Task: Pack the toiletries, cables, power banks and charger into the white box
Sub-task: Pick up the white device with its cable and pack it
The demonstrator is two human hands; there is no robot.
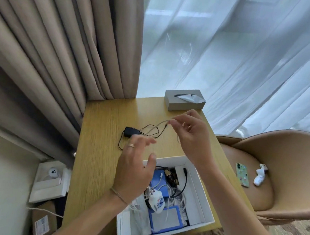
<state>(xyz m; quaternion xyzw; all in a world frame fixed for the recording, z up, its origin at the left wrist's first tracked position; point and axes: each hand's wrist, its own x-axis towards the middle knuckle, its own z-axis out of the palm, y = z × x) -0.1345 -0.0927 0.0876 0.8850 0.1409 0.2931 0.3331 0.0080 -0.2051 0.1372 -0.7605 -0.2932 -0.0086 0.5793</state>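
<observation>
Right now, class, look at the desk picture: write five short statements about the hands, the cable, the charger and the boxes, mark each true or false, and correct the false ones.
1. The right hand pinches one end of a pale cable. True.
2. The left hand grips the black charger. False: it hovers with relaxed fingers above the white box, holding nothing; the charger lies on the wooden table.
3. The white box is empty. False: it already holds cables and blue flat items.
4. A grey tissue box stands at the table's far edge. True.
5. A phone lies on the tan chair. True.
</observation>
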